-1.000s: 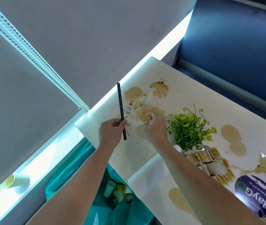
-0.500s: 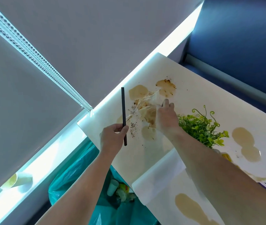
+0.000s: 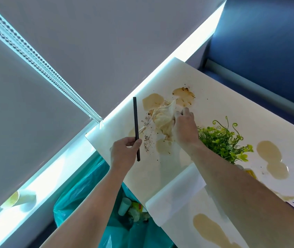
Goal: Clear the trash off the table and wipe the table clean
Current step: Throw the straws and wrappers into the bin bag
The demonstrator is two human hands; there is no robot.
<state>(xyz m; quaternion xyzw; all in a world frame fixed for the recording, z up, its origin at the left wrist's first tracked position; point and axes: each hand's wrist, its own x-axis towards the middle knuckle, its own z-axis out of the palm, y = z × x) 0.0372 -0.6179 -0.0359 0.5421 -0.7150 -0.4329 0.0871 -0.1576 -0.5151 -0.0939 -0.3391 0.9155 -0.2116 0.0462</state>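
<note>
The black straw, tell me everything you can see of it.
The black straw is a thin, straight, matte tube, plastic by its look, unbent. The left hand pinches it near its lower end, thumb against fingers, so that it points up the picture over a corner of the white table, beside the stained clear wrapper.

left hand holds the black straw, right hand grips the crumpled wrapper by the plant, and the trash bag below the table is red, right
Not quite: the trash bag is teal, not red, as the head view shows. The left hand does hold the black straw, and the right hand grips the crumpled wrapper by the plant.
</note>
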